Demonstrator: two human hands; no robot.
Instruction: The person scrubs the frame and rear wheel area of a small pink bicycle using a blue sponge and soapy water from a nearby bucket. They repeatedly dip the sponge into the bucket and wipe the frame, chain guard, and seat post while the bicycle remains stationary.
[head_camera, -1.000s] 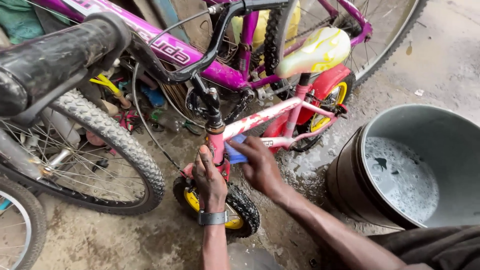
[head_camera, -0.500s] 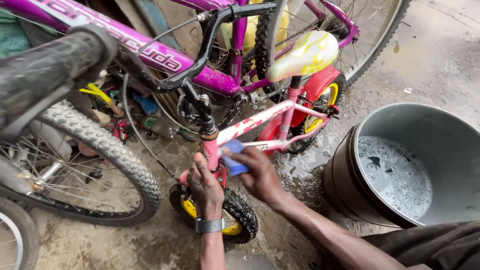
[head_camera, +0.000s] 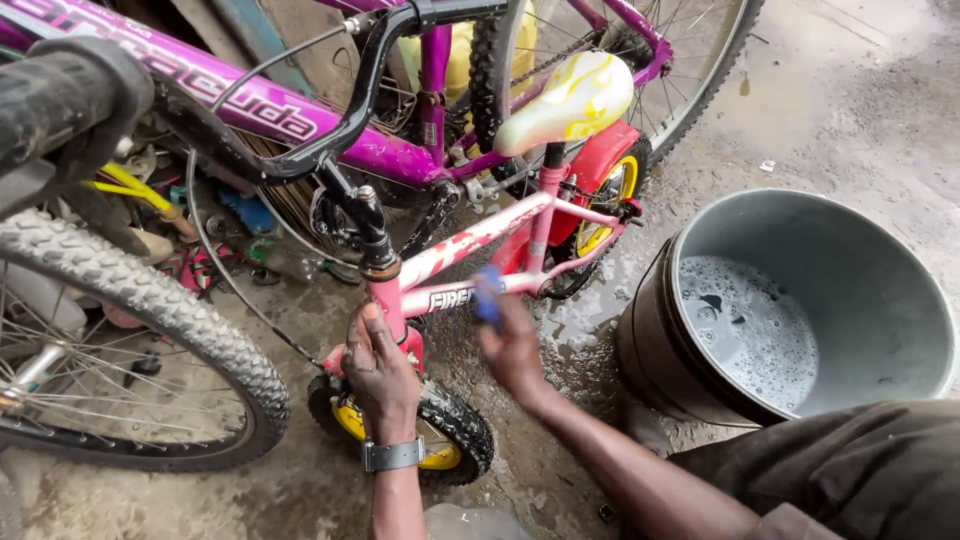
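Head view: grey bucket holds soapy water beside pink bicycle.

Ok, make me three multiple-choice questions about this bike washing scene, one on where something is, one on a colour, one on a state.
1. Where does the grey bucket stand?
A. Right of the small bike
B. Under the big black tyre
C. On the saddle

2. What colour is the small bike's frame?
A. Green
B. Pink
C. Black

3. What is in the bucket?
A. Nothing, it is dry
B. Sand
C. Foamy water

Answers:
1 A, it stands on the wet ground to the right of the bike's rear wheel.
2 B, the tubes are pink with white patches; the left hand holds its fork and the right hand presses a blue cloth to it.
3 C, bubbles cover the water.
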